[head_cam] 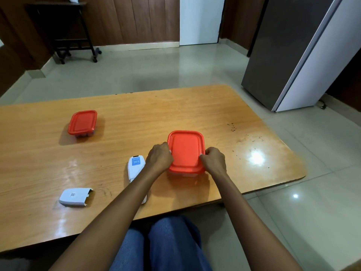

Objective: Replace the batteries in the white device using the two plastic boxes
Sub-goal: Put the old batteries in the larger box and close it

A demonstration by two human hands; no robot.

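While the cover [75,197] lies off the device [135,166] on the table [195,106], the left hand [159,158] and right hand [214,161] grip opposite edges of the near box [185,151] beside it, lid on like the far box [83,123] — so the swap looks unfinished.

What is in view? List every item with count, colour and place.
near box: one, red lid on, table centre-right, between both grips
far box: one, red lid on, table far left
white device: one, white with blue label, left of near box, partly under left forearm
white cover: one, detached, table near left
table: one, orange-brown wood
fridge: one, grey, floor at right
wheeled stand: one, dark, back left
legs: blue jeans, below table edge
left grip: one, bare, curled on near box lid's left edge
right grip: one, bare, pinching its right edge
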